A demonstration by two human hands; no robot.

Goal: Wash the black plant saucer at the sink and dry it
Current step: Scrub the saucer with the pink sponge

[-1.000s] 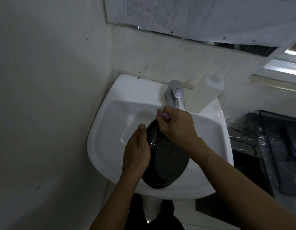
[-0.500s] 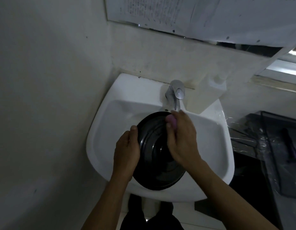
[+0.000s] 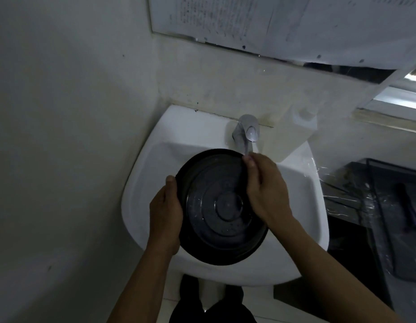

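Saucer turned face-up over the basin, rinse under way.

I hold the black plant saucer (image 3: pixel 219 206) over the white sink (image 3: pixel 153 183), my left hand (image 3: pixel 166 214) closed on its left rim with the thumb hooked over the edge, my right hand (image 3: pixel 265 190) laid on the right side, fingers curled at the rim just under the faucet (image 3: pixel 246 132). A second ago the saucer stood nearly on edge between my hands; now it lies almost flat, ringed inside facing up and beaded with water, so I judge the washing is well on and drying not yet begun. The small purple thing my right hand held earlier no longer shows; I cannot tell if it is under the palm. The printed sheets (image 3: pixel 225 17) on the wall above are too blurred to read, and I see no brand on the faucet or the pale bottle (image 3: pixel 293 136) beside it.
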